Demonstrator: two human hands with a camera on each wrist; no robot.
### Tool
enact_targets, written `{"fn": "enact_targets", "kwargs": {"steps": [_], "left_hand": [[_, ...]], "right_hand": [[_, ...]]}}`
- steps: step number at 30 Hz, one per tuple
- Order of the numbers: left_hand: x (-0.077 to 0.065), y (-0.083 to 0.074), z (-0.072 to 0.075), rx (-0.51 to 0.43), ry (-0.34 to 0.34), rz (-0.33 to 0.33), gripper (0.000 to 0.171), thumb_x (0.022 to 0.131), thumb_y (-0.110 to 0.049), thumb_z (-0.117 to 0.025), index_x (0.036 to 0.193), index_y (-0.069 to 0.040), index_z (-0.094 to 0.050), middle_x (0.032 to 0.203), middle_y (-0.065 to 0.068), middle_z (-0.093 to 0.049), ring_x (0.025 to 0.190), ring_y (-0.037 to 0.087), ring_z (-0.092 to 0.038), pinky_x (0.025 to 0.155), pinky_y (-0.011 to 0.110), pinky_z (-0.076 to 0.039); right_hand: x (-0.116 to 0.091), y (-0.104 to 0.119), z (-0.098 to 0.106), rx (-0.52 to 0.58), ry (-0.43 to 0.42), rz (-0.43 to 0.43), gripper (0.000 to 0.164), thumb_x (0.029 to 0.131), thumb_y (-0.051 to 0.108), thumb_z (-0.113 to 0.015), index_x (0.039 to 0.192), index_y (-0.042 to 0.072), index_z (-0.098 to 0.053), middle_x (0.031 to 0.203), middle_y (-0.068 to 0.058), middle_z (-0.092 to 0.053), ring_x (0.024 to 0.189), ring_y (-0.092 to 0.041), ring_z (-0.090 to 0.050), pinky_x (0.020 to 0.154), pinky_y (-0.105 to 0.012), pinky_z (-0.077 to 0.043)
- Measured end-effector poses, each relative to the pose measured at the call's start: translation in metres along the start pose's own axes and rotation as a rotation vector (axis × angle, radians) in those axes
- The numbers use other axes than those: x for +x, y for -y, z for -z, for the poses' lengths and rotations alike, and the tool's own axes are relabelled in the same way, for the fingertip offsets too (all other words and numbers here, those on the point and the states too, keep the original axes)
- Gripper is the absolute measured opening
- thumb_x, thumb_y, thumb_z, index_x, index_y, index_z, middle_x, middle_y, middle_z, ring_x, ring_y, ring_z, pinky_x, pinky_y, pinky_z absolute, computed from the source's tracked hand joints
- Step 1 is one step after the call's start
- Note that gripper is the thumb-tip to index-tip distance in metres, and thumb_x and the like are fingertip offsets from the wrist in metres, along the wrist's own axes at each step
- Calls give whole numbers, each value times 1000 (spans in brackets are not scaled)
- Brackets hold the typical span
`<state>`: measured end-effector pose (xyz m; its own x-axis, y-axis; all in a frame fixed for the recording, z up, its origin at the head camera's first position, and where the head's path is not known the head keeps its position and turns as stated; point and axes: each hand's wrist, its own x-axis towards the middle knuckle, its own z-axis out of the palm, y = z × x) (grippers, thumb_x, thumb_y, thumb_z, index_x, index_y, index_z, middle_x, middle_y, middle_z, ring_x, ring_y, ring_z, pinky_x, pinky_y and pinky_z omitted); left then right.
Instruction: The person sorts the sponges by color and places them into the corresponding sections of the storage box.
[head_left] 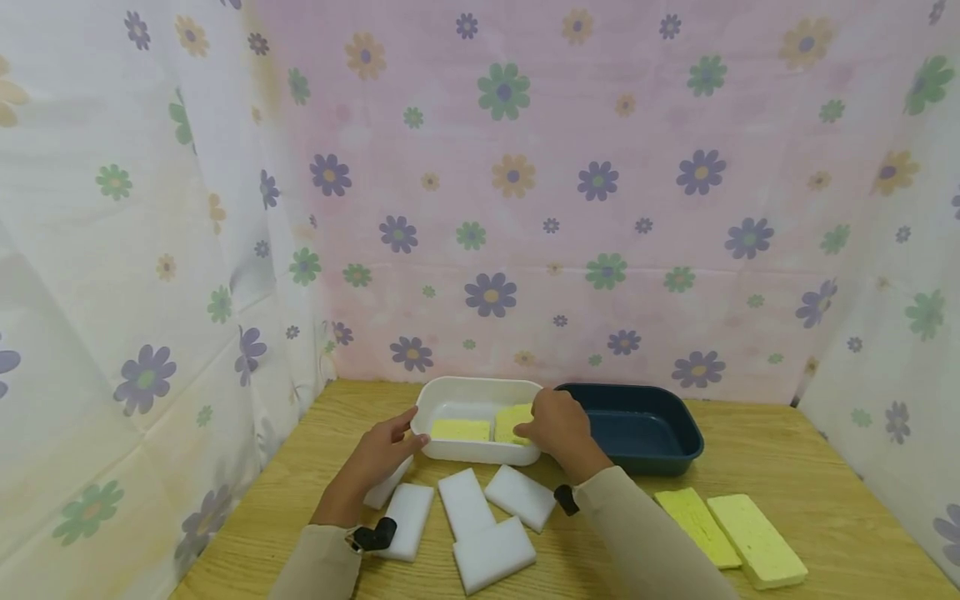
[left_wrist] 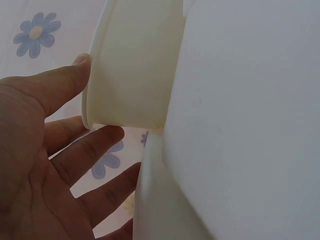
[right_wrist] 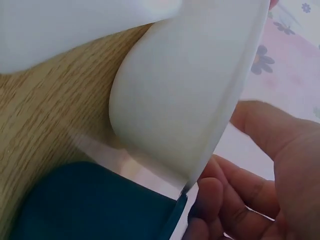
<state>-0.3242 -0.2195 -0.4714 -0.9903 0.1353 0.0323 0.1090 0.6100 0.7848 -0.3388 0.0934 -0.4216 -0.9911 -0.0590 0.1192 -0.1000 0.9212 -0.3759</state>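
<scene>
In the frame's lower middle, we see the right hand [head_left: 562, 423] pinching a yellow rectangular sponge block [head_left: 511, 420] inside the white oblong plastic tub [head_left: 465, 452]; the left hand [head_left: 378, 451] touches its end, fingers relaxed. We judge the block light, soft, best held by opposite edges.

Beige sleeves [head_left: 652, 533], black wrist devices [head_left: 375, 534]

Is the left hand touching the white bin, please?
Touching: the left wrist view shows the left hand, thumb against the rim of the white bin.
</scene>
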Motion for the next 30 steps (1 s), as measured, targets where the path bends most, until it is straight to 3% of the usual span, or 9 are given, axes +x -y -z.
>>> {"fn": "enact_targets", "kwargs": {"steps": [2,4,7,8,10,13,22,26,30], "left_hand": [[0,-1,0,2,-2,-5,76,99,-46,-68,162,-16,-37,160,16,-46,143,46,-48,110,58,-47],[0,-2,0,6,-5,-8,75,100,-45,-68,162,-16,-37,159,16,-46,143,45,-48,109,58,-48],[-1,-4,0,12,-7,-8,75,100,-44,-68,162,-15,-37,159,16,-46,142,45,-48,109,58,-48],[-1,-4,0,12,-7,-7,75,100,-44,-68,162,-16,-37,159,16,-46,142,45,-48,109,58,-48],[-1,-5,0,14,-6,-7,76,100,-45,-68,162,-15,-37,159,17,-46,142,46,-48,109,58,-48],[-1,-4,0,9,-6,-12,75,100,-44,-68,162,-14,-37,159,17,-47,142,47,-48,109,58,-48],[4,-4,-3,13,7,-27,77,99,-47,-67,162,-14,-37,159,18,-46,142,47,-48,109,58,-48],[3,-4,-2,18,14,-24,76,100,-45,-67,162,-14,-35,160,18,-45,143,47,-47,109,59,-48],[1,-4,-2,26,12,-13,75,101,-43,-66,163,-14,-35,159,18,-46,143,47,-47,109,59,-47]], "right_hand": [[-1,-1,1,13,-6,-1,42,83,36,-87,61,15,-57,60,6,-42,54,-11,-35,48,-27,-32],[-1,-2,3,26,-9,7,40,85,30,-85,60,15,-58,58,5,-42,53,-12,-35,48,-28,-32],[-3,-3,7,25,-27,25,18,86,28,-85,81,12,-77,78,0,-70,63,-15,-60,55,-32,-51],[-4,-3,8,26,-30,31,19,86,27,-84,91,10,-79,89,-3,-75,70,-18,-66,60,-34,-56],[-5,-3,10,27,-31,42,26,87,27,-84,105,9,-80,106,-9,-77,82,-24,-72,70,-40,-61],[-7,-4,13,30,-36,57,30,87,27,-83,110,8,-80,113,-11,-77,88,-26,-73,75,-42,-62],[-14,-19,19,77,-70,68,34,87,30,-83,113,9,-79,102,-4,-76,79,-16,-68,69,-37,-59],[-23,-28,16,154,-106,81,31,86,30,-84,111,10,-80,89,3,-71,74,-12,-63,69,-35,-56],[-37,-36,13,240,-151,90,28,86,31,-85,105,12,-79,89,5,-70,79,-11,-62,73,-36,-56]]}}
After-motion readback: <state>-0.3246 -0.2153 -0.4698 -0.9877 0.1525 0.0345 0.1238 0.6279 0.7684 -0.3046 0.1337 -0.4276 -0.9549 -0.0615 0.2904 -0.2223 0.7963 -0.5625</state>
